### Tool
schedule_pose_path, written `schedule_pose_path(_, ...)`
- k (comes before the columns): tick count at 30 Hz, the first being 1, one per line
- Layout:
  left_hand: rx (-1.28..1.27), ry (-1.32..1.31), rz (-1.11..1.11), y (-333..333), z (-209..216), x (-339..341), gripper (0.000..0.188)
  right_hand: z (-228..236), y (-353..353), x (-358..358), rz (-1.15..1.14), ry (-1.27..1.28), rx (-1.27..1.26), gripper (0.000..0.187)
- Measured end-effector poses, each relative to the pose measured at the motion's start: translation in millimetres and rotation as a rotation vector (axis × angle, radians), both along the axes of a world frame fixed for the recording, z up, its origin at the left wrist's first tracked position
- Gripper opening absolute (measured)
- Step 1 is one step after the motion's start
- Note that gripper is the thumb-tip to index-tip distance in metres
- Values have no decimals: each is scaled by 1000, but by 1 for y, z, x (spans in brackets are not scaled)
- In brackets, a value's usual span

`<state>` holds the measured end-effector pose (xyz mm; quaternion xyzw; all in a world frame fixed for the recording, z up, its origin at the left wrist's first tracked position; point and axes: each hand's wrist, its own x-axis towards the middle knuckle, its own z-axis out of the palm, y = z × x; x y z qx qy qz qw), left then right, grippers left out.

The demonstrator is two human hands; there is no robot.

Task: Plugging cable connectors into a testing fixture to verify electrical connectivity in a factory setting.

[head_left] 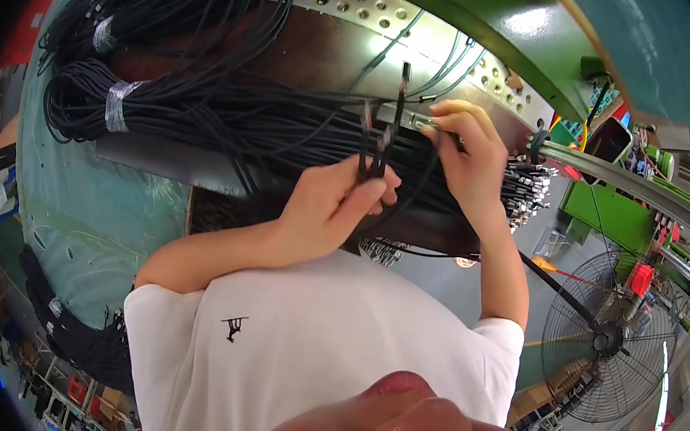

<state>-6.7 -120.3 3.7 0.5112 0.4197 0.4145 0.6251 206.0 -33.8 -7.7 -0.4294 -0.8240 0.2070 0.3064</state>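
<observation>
My left hand (334, 202) is closed around several thin black cables (374, 158), whose stripped or tipped ends stick up above the fist. My right hand (476, 155) pinches a black cable (429, 174) between thumb and fingertips. That cable curves down from the pinch toward my left hand; its tip is too small to make out. Just left of my right fingertips is a small metal piece (412, 120). Beneath both hands lies a long bundle of black cables (228, 132), bound with a silvery tie (118, 105) at its left end.
More coiled black cables (182, 5) lie at the far left. Behind the hands stand a perforated metal plate (359, 0) and a green machine cover (501, 13). A metal bar (611, 168) extends right, above a large caged fan (608, 336). Green sheeting (101, 215) covers the left surface.
</observation>
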Motion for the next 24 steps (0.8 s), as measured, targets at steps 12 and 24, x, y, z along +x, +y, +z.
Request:
schedule_pose_path(12, -462, -445, -248, 7, -3, 5, 39, -3, 3, 1, 35, 107, -292, 18)
schedule_pose_path(24, -516, -435, -235, 4, -6, 5, 37, -6, 1, 2, 24, 96, -280, 17)
